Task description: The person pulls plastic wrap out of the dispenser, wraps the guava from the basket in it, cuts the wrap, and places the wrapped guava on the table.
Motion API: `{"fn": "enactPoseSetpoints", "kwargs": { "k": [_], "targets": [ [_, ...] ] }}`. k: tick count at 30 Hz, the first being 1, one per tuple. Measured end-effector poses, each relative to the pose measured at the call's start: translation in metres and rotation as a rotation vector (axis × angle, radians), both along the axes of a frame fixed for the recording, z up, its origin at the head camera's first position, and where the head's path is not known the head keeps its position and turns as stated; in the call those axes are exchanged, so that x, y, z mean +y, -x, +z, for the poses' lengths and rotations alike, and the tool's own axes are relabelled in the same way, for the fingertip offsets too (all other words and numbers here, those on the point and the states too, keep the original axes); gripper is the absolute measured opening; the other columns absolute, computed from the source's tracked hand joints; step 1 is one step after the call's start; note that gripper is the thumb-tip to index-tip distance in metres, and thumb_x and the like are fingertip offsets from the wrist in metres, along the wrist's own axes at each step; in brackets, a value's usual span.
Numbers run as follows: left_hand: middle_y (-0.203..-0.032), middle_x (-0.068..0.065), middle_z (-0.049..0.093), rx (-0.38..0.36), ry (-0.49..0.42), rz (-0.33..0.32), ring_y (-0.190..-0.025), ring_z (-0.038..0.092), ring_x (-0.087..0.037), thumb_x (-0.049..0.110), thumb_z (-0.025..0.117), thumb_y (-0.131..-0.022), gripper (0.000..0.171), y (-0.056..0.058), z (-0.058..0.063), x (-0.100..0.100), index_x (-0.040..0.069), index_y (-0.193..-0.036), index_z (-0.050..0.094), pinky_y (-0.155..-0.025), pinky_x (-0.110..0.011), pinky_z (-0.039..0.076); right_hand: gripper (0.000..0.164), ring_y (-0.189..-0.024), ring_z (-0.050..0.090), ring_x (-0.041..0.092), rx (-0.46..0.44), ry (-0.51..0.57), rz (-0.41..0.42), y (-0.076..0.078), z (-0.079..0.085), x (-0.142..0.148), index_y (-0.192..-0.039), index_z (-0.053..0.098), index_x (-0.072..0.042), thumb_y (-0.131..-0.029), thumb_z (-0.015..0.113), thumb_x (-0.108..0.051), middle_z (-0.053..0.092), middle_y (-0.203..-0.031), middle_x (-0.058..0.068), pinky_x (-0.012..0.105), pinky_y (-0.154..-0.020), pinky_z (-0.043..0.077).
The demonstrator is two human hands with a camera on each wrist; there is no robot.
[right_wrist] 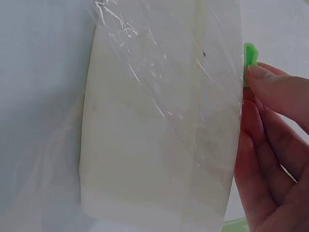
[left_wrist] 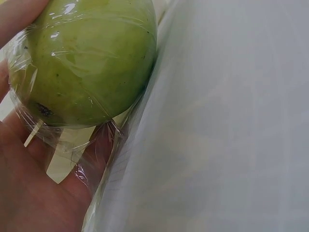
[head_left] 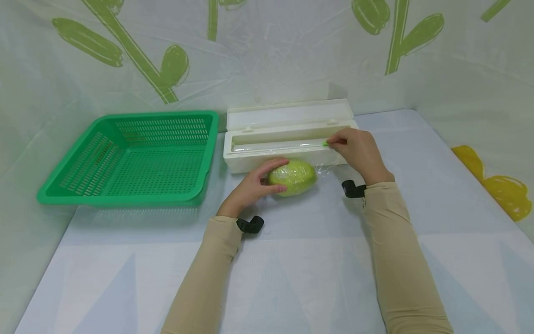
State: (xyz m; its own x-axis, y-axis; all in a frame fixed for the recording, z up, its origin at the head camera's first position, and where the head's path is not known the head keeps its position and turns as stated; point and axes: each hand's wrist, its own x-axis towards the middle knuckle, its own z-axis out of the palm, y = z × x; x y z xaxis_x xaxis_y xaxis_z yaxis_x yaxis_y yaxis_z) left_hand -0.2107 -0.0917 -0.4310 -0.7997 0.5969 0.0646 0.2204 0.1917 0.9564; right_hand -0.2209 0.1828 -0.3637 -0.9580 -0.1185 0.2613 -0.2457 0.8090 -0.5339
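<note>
A yellow-green oval fruit [head_left: 294,178], covered in clear cling film, rests on the table in front of a white cling film dispenser [head_left: 288,160]. My left hand [head_left: 253,184] holds the fruit from its left, thumb and fingers spread around it. Wrinkled film [left_wrist: 82,159] hangs between fruit and palm in the left wrist view. At the dispenser's right end, my right hand [head_left: 359,146] pinches a small green slide cutter [right_wrist: 249,60] between thumb and fingers. Film [right_wrist: 159,67] stretches over the dispenser's front toward the fruit. The dispenser's lid [head_left: 292,116] stands raised, with a roll [head_left: 275,146] inside.
A green slatted plastic basket [head_left: 125,200] stands on the left of the table [head_left: 292,278]. Behind the dispenser rises a pale wall covering [head_left: 283,60] with green leaf prints. More of this covering borders the table's left and right sides.
</note>
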Motion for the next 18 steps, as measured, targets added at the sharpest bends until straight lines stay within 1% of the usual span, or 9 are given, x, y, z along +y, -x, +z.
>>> {"fn": "enactPoseSetpoints", "kwargs": {
  "k": [1, 5, 8, 10, 12, 14, 16, 18],
  "targets": [
    [-0.135, 0.020, 0.033, -0.007, 0.005, 0.002, -0.118, 0.037, -0.009, 0.028, 0.072, -0.075, 0.061, -0.001, 0.001, 0.000, 0.038, -0.128, 0.044, -0.093, -0.036, 0.035, 0.012, -0.083, 0.056, 0.022, -0.016, 0.009, -0.008, 0.000, 0.000, 0.000, -0.091, 0.070, -0.007, -0.079, 0.067, -0.009, 0.066, -0.092, 0.008, 0.036, -0.074, 0.042],
    [-0.137, 0.015, 0.032, -0.032, 0.012, 0.002, -0.119, 0.036, -0.012, 0.022, 0.072, -0.076, 0.062, -0.008, 0.015, 0.000, 0.030, -0.131, 0.044, -0.094, -0.037, 0.034, 0.017, -0.080, 0.053, 0.021, -0.059, 0.016, -0.048, 0.001, -0.002, -0.004, -0.092, 0.067, -0.009, -0.082, 0.065, -0.022, 0.063, -0.089, 0.007, 0.035, -0.071, 0.040],
    [-0.138, 0.011, 0.032, -0.045, 0.014, 0.001, -0.119, 0.036, -0.014, 0.019, 0.071, -0.077, 0.062, -0.013, 0.025, 0.000, 0.024, -0.132, 0.043, -0.094, -0.038, 0.033, 0.022, -0.079, 0.052, 0.021, -0.055, -0.003, -0.081, 0.002, -0.004, -0.009, -0.090, 0.066, -0.009, -0.081, 0.066, -0.030, 0.062, -0.086, 0.006, 0.035, -0.069, 0.039],
    [-0.138, 0.011, 0.032, -0.046, 0.020, 0.001, -0.119, 0.037, -0.013, 0.020, 0.070, -0.077, 0.062, -0.015, 0.028, 0.000, 0.023, -0.133, 0.043, -0.094, -0.037, 0.033, 0.025, -0.081, 0.051, 0.023, -0.036, -0.029, -0.104, 0.002, -0.004, -0.011, -0.090, 0.065, -0.009, -0.080, 0.066, -0.032, 0.061, -0.088, 0.007, 0.036, -0.070, 0.039],
    [-0.138, 0.010, 0.032, -0.050, 0.025, 0.004, -0.118, 0.037, -0.013, 0.019, 0.070, -0.078, 0.062, -0.016, 0.030, 0.000, 0.023, -0.133, 0.043, -0.094, -0.037, 0.034, 0.031, -0.089, 0.048, 0.027, -0.021, -0.049, -0.135, 0.000, -0.004, -0.012, -0.093, 0.065, -0.008, -0.078, 0.067, -0.035, 0.058, -0.095, 0.010, 0.041, -0.076, 0.037],
    [-0.138, 0.009, 0.032, -0.043, 0.029, 0.004, -0.119, 0.037, -0.013, 0.019, 0.070, -0.078, 0.062, -0.016, 0.030, 0.000, 0.022, -0.133, 0.043, -0.094, -0.037, 0.033, 0.042, -0.100, 0.041, 0.031, -0.027, -0.073, -0.171, -0.001, -0.004, -0.011, -0.101, 0.063, -0.009, -0.077, 0.066, -0.043, 0.051, -0.108, 0.013, 0.046, -0.083, 0.032],
    [-0.139, 0.009, 0.032, -0.039, 0.030, 0.005, -0.119, 0.037, -0.014, 0.019, 0.070, -0.078, 0.062, -0.016, 0.030, 0.000, 0.022, -0.133, 0.043, -0.094, -0.038, 0.033, 0.057, -0.111, 0.031, 0.034, -0.059, -0.087, -0.201, -0.002, -0.004, -0.009, -0.114, 0.057, -0.009, -0.076, 0.063, -0.051, 0.042, -0.122, 0.015, 0.052, -0.088, 0.026],
    [-0.138, 0.009, 0.033, -0.034, 0.032, 0.007, -0.119, 0.036, -0.014, 0.019, 0.070, -0.078, 0.062, -0.016, 0.029, -0.001, 0.022, -0.133, 0.043, -0.095, -0.038, 0.033, 0.072, -0.122, 0.020, 0.036, -0.123, -0.091, -0.212, -0.002, -0.004, -0.007, -0.128, 0.045, -0.010, -0.077, 0.056, -0.059, 0.028, -0.135, 0.017, 0.057, -0.092, 0.020]
  ]
}}
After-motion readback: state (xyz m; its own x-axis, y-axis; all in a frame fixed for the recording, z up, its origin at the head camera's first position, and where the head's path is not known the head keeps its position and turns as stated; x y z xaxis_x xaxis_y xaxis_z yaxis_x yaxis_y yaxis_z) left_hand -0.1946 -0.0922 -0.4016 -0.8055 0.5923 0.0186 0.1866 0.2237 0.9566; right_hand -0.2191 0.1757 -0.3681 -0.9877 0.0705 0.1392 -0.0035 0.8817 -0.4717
